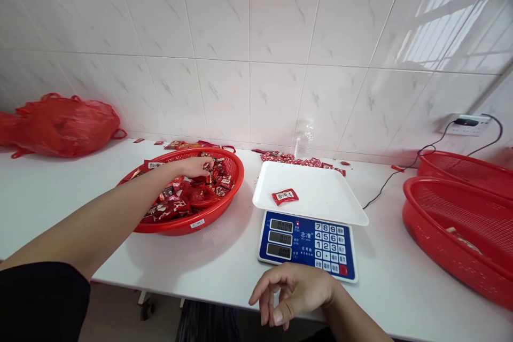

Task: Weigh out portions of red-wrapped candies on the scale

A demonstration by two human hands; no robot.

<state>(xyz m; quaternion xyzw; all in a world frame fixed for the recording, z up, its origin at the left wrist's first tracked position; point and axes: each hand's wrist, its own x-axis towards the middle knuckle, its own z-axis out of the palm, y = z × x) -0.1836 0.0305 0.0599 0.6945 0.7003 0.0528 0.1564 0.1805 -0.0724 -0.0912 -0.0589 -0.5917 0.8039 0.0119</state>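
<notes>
My left hand (196, 166) reaches into a red oval basket (218, 210) heaped with red-wrapped packets (172, 208). Its fingers are bent down among the packets at the basket's back right, and what they may grip is too small to make out. My right hand (294, 295) hangs over the table's front edge, just in front of the scale's keypad (329, 246), with loosely curled fingers apart and nothing in them. One red packet (285, 196) lies on the left part of the scale's white tray (320, 187).
A full red plastic bag (72, 125) lies at the far left. Loose red packets (294, 159) line the wall behind the scale. Two red baskets (441, 230) stand at the right, and a black cable (390, 179) runs from the wall socket (468, 124) toward the scale.
</notes>
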